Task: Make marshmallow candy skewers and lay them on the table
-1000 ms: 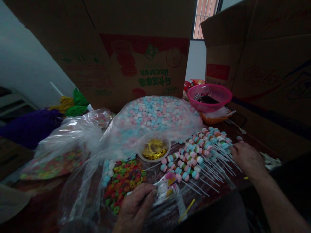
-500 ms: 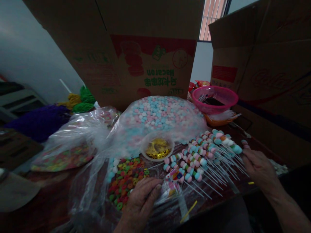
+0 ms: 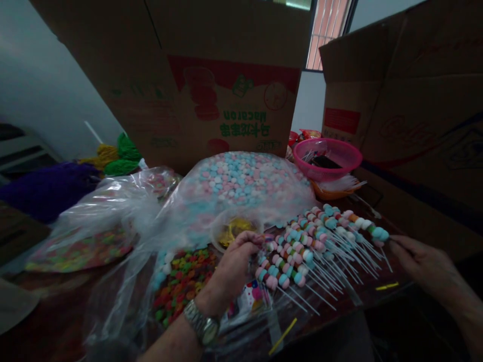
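Right hand [image 3: 419,256]: thumb and fingers drawn together at the outer end of the nearest marshmallow skewer [image 3: 363,223]; whether they grip its stick or merely touch it, cannot tell. Left hand [image 3: 233,264]: fingers curled closed just beside the bowl [image 3: 214,235] of gold ties [image 3: 229,232]; a small pinkish bit shows at the tips (too blurred to call held). Between the two sets of fingers, the skewer row [image 3: 298,253] lies overlapped, sticks toward the wearer. Risk, judged: a sideways drag by the right fingers could snag neighbouring sticks and upset the row, since they cross closely. Below the left fingers, a printed packet [image 3: 253,297]; left of them, loose cereal rings [image 3: 184,289], which the forearm or watch [image 3: 204,326] could scatter by sweeping low. Beyond the left fingers, the marshmallow bag [image 3: 241,183] slumps behind the bowl; pulled film could tip it.
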Demonstrator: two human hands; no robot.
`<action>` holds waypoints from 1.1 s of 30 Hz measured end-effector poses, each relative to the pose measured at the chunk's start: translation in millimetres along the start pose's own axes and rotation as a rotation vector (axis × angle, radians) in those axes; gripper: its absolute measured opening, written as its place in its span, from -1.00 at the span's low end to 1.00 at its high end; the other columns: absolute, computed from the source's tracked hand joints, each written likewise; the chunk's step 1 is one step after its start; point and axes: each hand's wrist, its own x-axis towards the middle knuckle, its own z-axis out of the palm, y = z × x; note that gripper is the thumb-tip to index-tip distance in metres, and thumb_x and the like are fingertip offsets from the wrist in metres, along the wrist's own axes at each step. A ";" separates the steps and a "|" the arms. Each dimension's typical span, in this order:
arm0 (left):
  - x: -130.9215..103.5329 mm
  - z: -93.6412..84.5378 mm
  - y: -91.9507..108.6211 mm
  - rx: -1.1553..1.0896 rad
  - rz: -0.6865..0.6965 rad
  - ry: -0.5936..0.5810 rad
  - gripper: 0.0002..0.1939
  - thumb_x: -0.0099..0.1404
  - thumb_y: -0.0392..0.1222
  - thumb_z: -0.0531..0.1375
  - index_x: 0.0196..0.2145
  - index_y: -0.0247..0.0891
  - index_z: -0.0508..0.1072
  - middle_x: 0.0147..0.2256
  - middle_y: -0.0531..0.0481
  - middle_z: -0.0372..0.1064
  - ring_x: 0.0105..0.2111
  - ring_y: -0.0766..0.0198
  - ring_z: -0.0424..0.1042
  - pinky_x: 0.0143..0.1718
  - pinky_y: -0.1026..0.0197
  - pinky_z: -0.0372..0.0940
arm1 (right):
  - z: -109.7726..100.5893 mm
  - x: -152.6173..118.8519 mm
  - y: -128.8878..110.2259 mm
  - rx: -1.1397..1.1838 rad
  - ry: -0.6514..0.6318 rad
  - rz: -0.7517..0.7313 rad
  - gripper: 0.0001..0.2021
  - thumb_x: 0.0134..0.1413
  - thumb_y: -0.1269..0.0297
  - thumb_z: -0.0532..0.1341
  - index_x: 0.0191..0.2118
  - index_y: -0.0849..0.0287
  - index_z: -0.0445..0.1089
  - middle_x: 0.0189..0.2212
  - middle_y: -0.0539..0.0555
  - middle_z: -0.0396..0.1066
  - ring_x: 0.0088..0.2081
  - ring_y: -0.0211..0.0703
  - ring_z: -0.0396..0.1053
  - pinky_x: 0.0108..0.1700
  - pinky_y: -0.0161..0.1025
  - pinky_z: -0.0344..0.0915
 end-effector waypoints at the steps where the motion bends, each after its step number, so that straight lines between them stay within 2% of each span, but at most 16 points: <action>1: 14.7 11.4 4.7 0.022 -0.005 -0.018 -0.83 0.07 -0.10 0.09 -0.51 -0.27 0.31 -0.50 0.04 0.34 -0.50 0.33 0.32 -0.44 0.29 0.25 | -1.0 4.6 7.7 -0.042 -0.033 0.006 -0.66 0.01 0.11 0.02 -0.28 0.15 0.48 -0.37 0.14 0.54 -0.38 0.05 0.50 -0.34 -0.14 0.41; 4: 60.7 50.4 15.2 0.145 -0.028 -0.101 -0.49 0.20 0.14 -0.10 -0.74 -0.22 0.16 -0.72 0.04 0.14 -0.66 0.34 0.18 -0.61 0.28 0.14 | 1.7 15.6 21.3 -0.117 -0.120 0.014 -0.64 0.03 0.11 -0.01 -0.28 0.14 0.49 -0.36 0.13 0.54 -0.35 0.04 0.50 -0.32 -0.14 0.41; 6: 91.1 79.9 17.6 0.308 -0.038 -0.158 -0.39 0.26 0.20 -0.25 -0.77 -0.19 0.10 -0.77 0.05 0.06 -0.69 0.33 0.15 -0.63 0.27 0.11 | 6.1 20.6 24.8 -0.109 -0.145 -0.006 -0.63 0.06 0.12 -0.02 -0.27 0.14 0.49 -0.35 0.12 0.54 -0.37 0.00 0.50 -0.33 -0.16 0.41; 8: 118.6 109.8 16.6 0.436 -0.005 -0.176 -0.47 0.25 0.13 -0.10 -0.73 -0.23 0.20 -0.73 0.06 0.13 -0.64 0.32 0.20 -0.58 0.28 0.13 | 10.5 24.2 27.4 -0.106 -0.140 -0.030 -0.64 0.08 0.14 -0.02 -0.26 0.16 0.49 -0.34 0.13 0.54 -0.36 -0.03 0.50 -0.32 -0.18 0.41; 11: 149.2 148.9 11.5 0.628 0.058 -0.242 -0.79 0.03 -0.13 0.21 -0.65 -0.27 0.36 -0.68 0.07 0.24 -0.55 0.28 0.28 -0.47 0.27 0.16 | 15.9 27.0 33.3 -0.101 -0.105 -0.066 -0.65 0.09 0.19 -0.01 -0.24 0.17 0.49 -0.30 0.15 0.53 -0.32 -0.04 0.50 -0.26 -0.19 0.41; 13: 161.2 167.5 8.1 0.740 0.087 -0.293 -0.89 -0.09 -0.25 0.26 -0.66 -0.26 0.39 -0.68 0.07 0.26 -0.50 0.23 0.32 -0.40 0.25 0.18 | 18.7 27.6 37.6 -0.083 -0.099 -0.075 -0.66 0.10 0.20 -0.01 -0.23 0.16 0.49 -0.28 0.14 0.53 -0.30 -0.04 0.50 -0.25 -0.20 0.41; 15: 167.4 178.9 5.4 0.824 0.108 -0.332 -0.90 -0.13 -0.32 0.26 -0.69 -0.25 0.39 -0.67 0.05 0.29 -0.46 0.19 0.35 -0.35 0.23 0.19 | 21.4 27.8 40.8 -0.059 -0.104 -0.066 -0.67 0.12 0.21 -0.02 -0.23 0.14 0.48 -0.29 0.13 0.53 -0.31 -0.06 0.50 -0.25 -0.22 0.41; 17: 169.4 184.0 2.8 0.872 0.133 -0.350 -0.91 -0.13 -0.36 0.24 -0.68 -0.25 0.41 -0.62 0.03 0.34 -0.42 0.16 0.37 -0.30 0.22 0.20 | 24.4 27.9 42.2 -0.022 -0.134 -0.065 -0.69 0.12 0.21 -0.01 -0.25 0.10 0.48 -0.29 0.10 0.54 -0.32 -0.08 0.50 -0.27 -0.25 0.41; 20: 167.6 185.2 -3.2 0.874 0.178 -0.343 -0.90 -0.11 -0.37 0.23 -0.55 -0.22 0.48 -0.51 0.01 0.42 -0.35 0.16 0.38 -0.25 0.22 0.21 | 29.2 27.3 40.7 0.028 -0.173 -0.089 -0.72 0.11 0.22 0.01 -0.32 0.04 0.48 -0.29 0.06 0.54 -0.33 -0.10 0.50 -0.34 -0.30 0.41; 25: 158.9 183.8 -14.3 0.725 0.208 -0.273 -0.79 0.01 -0.30 0.20 -0.32 -0.25 0.47 -0.38 0.01 0.43 -0.33 0.23 0.36 -0.27 0.27 0.24 | 30.9 19.7 30.7 0.005 -0.071 -0.059 -0.70 0.14 0.25 -0.02 -0.35 0.08 0.47 -0.30 0.10 0.54 -0.32 -0.08 0.50 -0.32 -0.28 0.41; 27: 150.2 180.6 -14.0 0.622 0.200 -0.238 -0.67 0.06 -0.33 0.16 -0.16 -0.30 0.41 -0.31 -0.03 0.42 -0.33 0.27 0.36 -0.32 0.31 0.25 | 27.8 13.6 23.0 -0.017 -0.041 -0.071 -0.70 0.14 0.25 -0.02 -0.31 0.10 0.47 -0.29 0.11 0.53 -0.31 -0.06 0.50 -0.30 -0.25 0.42; 29: 135.4 172.9 -10.2 0.514 0.182 -0.229 -0.57 0.09 -0.35 0.14 -0.04 -0.35 0.32 -0.27 -0.05 0.41 -0.37 0.32 0.35 -0.40 0.35 0.24 | 24.7 5.7 11.3 -0.011 -0.012 -0.099 -0.69 0.15 0.25 -0.02 -0.26 0.13 0.47 -0.26 0.13 0.53 -0.28 -0.07 0.50 -0.28 -0.26 0.42; 30: 125.5 166.8 -7.6 0.465 0.168 -0.239 -0.59 0.11 -0.34 0.14 -0.04 -0.37 0.32 -0.28 -0.06 0.41 -0.40 0.34 0.35 -0.42 0.37 0.24 | 23.9 1.3 3.9 0.004 -0.005 -0.118 -0.69 0.15 0.26 -0.03 -0.23 0.14 0.46 -0.25 0.14 0.53 -0.27 -0.07 0.50 -0.27 -0.26 0.42; 33: 89.8 140.8 -0.5 0.361 0.119 -0.270 -0.74 0.17 -0.23 0.14 -0.19 -0.40 0.42 -0.40 -0.04 0.41 -0.47 0.35 0.35 -0.46 0.36 0.25 | 26.2 -13.2 -23.0 0.043 -0.003 -0.172 -0.68 0.16 0.27 -0.04 -0.21 0.17 0.46 -0.24 0.15 0.52 -0.27 -0.09 0.50 -0.28 -0.28 0.44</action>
